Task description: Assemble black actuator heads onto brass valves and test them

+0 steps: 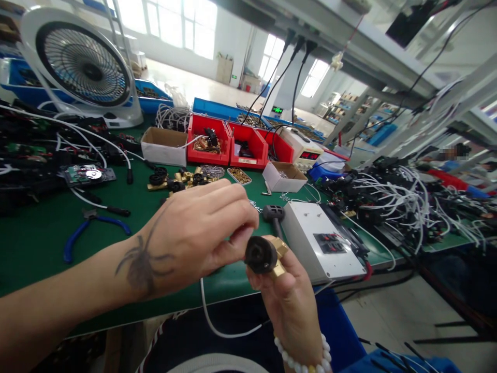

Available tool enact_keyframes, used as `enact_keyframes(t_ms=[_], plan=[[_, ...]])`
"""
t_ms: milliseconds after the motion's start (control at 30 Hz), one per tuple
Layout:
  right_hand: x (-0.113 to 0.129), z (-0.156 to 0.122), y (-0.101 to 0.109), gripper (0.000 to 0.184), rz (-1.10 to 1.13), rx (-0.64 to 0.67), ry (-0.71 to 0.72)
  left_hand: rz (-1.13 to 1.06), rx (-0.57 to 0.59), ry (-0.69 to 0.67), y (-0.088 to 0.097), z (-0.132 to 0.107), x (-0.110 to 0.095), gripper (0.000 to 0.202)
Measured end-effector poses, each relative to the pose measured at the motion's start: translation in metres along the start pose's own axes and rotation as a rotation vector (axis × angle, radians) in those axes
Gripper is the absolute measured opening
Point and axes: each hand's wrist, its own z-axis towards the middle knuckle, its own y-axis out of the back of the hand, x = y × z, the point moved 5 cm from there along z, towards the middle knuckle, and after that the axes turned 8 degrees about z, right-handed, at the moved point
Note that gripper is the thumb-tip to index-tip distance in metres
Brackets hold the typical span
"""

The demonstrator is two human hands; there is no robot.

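My right hand (289, 295), with a white bead bracelet at its wrist, grips a brass fitting (280, 247) that has a round black cap (259, 256) facing me. Close beside the cap, my left hand (202, 228) has its fingers pinched together. Whatever those fingertips hold is hidden behind the hand. A white cable (217, 330) loops below my hands, in front of the table edge. More brass and black fittings (182, 178) lie in a pile behind my left hand. A black tool-like piece (274, 213) lies beyond my right hand.
Blue-handled pliers (79, 233) lie on the green table (31, 246). Red bins (209, 142), a cardboard box (165, 147) and a small white box (285, 177) line the back. A grey-white box (322, 241) stands right. A fan (87, 72) and tangled white cables (404, 197) flank the area.
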Motion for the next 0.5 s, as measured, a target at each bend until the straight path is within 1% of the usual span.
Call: enact_keyframes(t_ms=[67, 167, 233, 267, 333, 400, 500], plan=[[0.000, 0.002, 0.000, 0.048, 0.029, -0.007, -0.002, -0.057, 0.023, 0.048, 0.000, -0.002, 0.006, 0.019], [0.000, 0.004, 0.000, 0.047, 0.054, -0.021, 0.004, -0.002, 0.106, 0.014, -0.007, -0.007, 0.013, 0.028], [0.000, 0.003, 0.000, 0.047, 0.040, -0.027, 0.018, 0.050, 0.156, 0.003, -0.011, -0.009, 0.016, 0.024], [0.000, 0.002, 0.001, 0.047, 0.027, -0.028, 0.025, 0.033, 0.167, 0.025, -0.012, -0.010, 0.018, 0.021], [0.001, 0.001, 0.002, 0.047, 0.002, -0.029, 0.041, -0.128, 0.189, 0.108, -0.013, -0.010, 0.019, 0.023], [0.000, -0.001, 0.002, 0.044, -0.007, -0.026, 0.043, -0.385, 0.233, 0.166, -0.013, -0.008, 0.014, 0.020], [-0.002, -0.003, -0.001, 0.043, 0.000, 0.032, 0.004, -0.717, 0.330, 0.243, -0.018, -0.005, 0.006, 0.017]])
